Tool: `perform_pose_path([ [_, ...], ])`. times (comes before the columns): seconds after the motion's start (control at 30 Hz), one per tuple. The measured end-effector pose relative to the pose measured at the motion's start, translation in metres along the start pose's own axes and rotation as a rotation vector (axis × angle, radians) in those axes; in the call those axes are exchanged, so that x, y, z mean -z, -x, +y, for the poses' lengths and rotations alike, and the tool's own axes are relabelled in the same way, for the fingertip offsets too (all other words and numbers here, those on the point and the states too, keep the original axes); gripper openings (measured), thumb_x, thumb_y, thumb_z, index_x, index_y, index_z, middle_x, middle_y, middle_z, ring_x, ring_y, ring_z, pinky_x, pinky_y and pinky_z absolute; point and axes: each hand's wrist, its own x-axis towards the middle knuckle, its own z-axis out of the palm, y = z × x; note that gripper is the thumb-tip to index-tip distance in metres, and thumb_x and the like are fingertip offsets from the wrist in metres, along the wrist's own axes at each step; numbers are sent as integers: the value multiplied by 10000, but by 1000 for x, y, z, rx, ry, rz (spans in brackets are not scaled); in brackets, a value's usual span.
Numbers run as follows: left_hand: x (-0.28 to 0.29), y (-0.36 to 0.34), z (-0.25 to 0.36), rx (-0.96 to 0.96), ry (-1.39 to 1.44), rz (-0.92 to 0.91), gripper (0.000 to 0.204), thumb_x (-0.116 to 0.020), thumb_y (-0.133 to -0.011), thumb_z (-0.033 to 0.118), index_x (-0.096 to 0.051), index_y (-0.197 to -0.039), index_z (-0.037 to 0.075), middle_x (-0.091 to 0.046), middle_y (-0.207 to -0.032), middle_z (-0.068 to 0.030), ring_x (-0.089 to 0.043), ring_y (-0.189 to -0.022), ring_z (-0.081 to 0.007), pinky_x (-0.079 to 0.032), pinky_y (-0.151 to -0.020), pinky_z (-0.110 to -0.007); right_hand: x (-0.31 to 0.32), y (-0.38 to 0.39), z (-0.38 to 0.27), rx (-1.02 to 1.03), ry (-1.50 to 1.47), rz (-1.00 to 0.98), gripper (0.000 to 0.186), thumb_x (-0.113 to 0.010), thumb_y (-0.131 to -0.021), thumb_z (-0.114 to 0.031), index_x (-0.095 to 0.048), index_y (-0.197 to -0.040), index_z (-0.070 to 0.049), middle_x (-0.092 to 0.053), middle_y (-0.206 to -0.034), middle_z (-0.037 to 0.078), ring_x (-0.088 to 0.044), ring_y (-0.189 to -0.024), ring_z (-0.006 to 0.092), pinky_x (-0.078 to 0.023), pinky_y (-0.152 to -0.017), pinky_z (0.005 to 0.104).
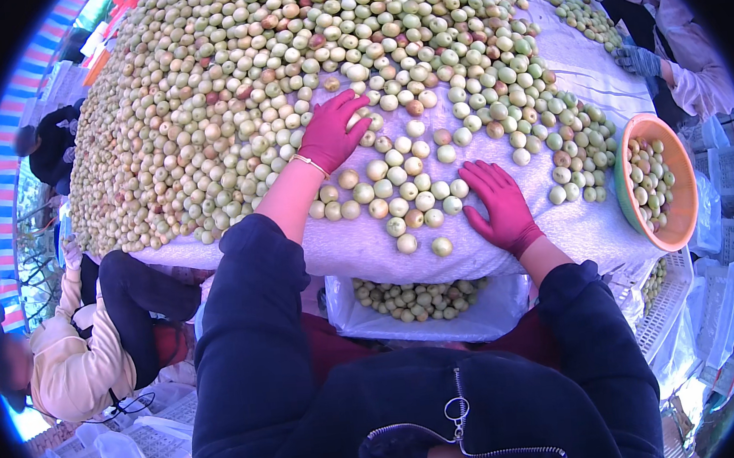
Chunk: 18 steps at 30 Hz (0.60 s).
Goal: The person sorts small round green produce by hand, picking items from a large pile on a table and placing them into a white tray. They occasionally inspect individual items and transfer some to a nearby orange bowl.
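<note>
A large heap of round green fruit (232,128), some with reddish or brown skins, spreads over a table draped in white cloth (505,258). In a red glove, my left hand (333,134) reaches to the near edge of the heap, fingers spread and touching fruit. My right hand (502,209), also red-gloved, lies flat on the cloth with its fingers stretched out. Between the two hands sits a loose group of the fruit (397,176). Below the table edge, in front of my body, a crate lined with clear plastic (508,304) holds more fruit.
An orange and green basket (687,181) with fruit stands tilted at the table's right edge. Stacked crates (720,289) lie beyond it. A co-worker's gloved hands (638,61) are at the far right. Another person (82,359) sits at the left, near plastic-covered crates (144,453).
</note>
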Motion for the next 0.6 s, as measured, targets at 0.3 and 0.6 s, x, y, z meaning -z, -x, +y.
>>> perform_pose_path([
  [0.3, 11, 54, 93, -207, -17, -202, 552, -646, -920, 252, -498, -1435, 119, -391, -1531, -184, -355, -1430, -404, -276, -1184, -539, -1, 0, -1, 2, -9, 2, 596, -664, -835, -212, -513, -1398, -88, -513, -1445, 168, -440, -1377, 375, -299, -1170, 508],
  [0.6, 9, 27, 71, -340, 253, -192, 516, -658, -916, 238, -526, -1396, 105, -496, -1454, -145, -436, -1377, -348, -355, -1148, -477, -2, 1, 2, 14, -2, -4, 580, -657, -834, -199, -524, -1387, -85, -507, -1449, 170, -437, -1377, 383, -298, -1168, 513],
])
